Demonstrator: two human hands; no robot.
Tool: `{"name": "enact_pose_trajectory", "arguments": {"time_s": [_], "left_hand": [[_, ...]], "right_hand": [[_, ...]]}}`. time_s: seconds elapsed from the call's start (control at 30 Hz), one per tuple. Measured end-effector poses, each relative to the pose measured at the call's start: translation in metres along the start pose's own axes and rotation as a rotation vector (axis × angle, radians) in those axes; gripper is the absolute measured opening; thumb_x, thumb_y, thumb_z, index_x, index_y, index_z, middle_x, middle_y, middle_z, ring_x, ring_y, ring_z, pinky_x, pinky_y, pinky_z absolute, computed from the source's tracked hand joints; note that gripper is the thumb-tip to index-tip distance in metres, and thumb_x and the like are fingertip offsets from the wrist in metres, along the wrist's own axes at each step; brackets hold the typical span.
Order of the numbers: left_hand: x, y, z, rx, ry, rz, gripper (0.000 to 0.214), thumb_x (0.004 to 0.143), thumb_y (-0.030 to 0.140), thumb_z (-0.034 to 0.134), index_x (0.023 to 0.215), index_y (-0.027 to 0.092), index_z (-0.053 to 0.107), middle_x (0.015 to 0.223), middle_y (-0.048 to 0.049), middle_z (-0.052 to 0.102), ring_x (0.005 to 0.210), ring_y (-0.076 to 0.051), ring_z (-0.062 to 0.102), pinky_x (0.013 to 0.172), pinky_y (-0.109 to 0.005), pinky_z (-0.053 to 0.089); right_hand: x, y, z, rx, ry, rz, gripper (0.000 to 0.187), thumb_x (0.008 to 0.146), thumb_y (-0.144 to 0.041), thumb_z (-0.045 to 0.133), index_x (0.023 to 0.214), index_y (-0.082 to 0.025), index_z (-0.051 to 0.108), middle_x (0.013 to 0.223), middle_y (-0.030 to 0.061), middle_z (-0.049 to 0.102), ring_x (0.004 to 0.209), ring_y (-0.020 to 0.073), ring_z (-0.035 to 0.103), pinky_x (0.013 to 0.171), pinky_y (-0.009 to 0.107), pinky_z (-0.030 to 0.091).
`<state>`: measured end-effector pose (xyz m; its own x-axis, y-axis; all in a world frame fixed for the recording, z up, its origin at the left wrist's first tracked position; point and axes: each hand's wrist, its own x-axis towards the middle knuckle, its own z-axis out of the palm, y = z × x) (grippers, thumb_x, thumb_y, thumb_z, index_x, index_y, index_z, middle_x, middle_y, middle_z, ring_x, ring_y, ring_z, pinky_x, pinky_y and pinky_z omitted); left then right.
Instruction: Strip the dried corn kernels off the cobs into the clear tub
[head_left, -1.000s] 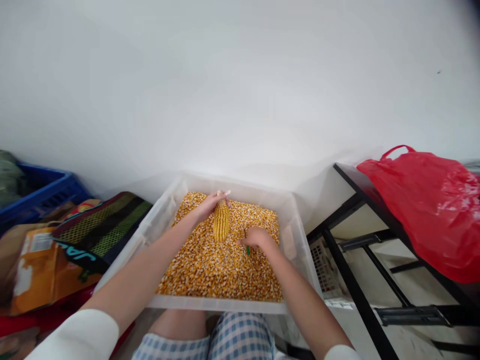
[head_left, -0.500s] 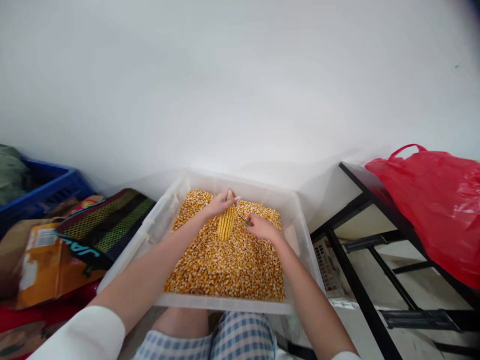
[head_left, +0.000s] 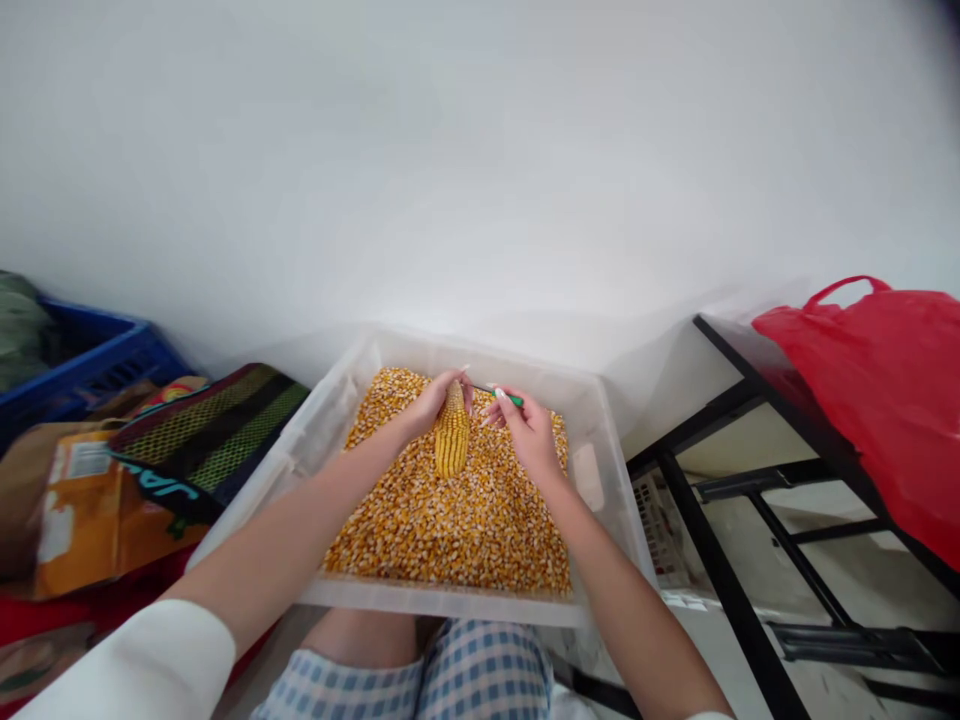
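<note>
You have one left hand (head_left: 433,405), one right hand (head_left: 529,432), one corn cob (head_left: 451,432), one green-handled tool (head_left: 514,400), one clear plastic tub (head_left: 442,600), one red plastic bag (head_left: 862,400) and one blue crate (head_left: 90,370).

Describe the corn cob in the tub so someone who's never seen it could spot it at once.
In the clear plastic tub, on the loose corn kernels, look toward the far side. The person's left hand grips the cob there, the only whole ear among the kernels.

**Only partial lettering is readable**
Teal letters, apparently "JA", on the black band (head_left: 161,484) of an orange package (head_left: 97,510); white label (head_left: 86,460) too small to read.
</note>
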<state>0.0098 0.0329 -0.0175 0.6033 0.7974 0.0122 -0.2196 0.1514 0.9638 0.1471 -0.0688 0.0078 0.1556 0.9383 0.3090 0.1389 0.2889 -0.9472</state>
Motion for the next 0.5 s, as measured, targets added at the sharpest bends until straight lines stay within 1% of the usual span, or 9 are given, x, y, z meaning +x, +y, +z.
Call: {"name": "enact_pose_trajectory", "arguments": {"time_s": [0.17,0.33,0.5], "left_hand": [[-0.0009,0.0024,0.0043,0.031,0.009,-0.035,0.039,0.079,0.045,0.033,0.061,0.016,0.053,0.048,-0.0022,0.054,0.047,-0.014,0.048,0.052,-0.028,0.038],[0.0004,-0.0005,0.0058,0.028,0.0,-0.022,0.038,0.078,0.043,0.035,0.058,0.015,0.052,0.049,-0.0014,0.052,0.049,-0.012,0.046,0.052,-0.026,0.036],[0.0023,-0.0051,0.0064,-0.007,0.01,-0.028,0.032,0.076,0.038,0.037,0.058,0.015,0.05,0.05,-0.0012,0.05,0.05,-0.013,0.045,0.054,-0.026,0.037]], "right_hand": [[-0.0036,0.0006,0.0043,-0.02,-0.01,-0.031,0.029,0.084,-0.042,0.046,0.092,-0.016,0.056,0.073,0.0022,0.065,0.064,0.0114,0.062,0.063,0.025,0.051],[-0.0039,0.0012,0.005,-0.011,-0.024,-0.028,0.029,0.084,-0.042,0.047,0.092,-0.015,0.057,0.074,0.0035,0.066,0.069,0.0137,0.064,0.067,0.027,0.053],[-0.0046,-0.0009,0.0055,-0.069,-0.012,-0.037,0.03,0.085,-0.042,0.045,0.093,-0.016,0.057,0.077,0.0032,0.067,0.07,0.0134,0.064,0.069,0.027,0.052]]}}
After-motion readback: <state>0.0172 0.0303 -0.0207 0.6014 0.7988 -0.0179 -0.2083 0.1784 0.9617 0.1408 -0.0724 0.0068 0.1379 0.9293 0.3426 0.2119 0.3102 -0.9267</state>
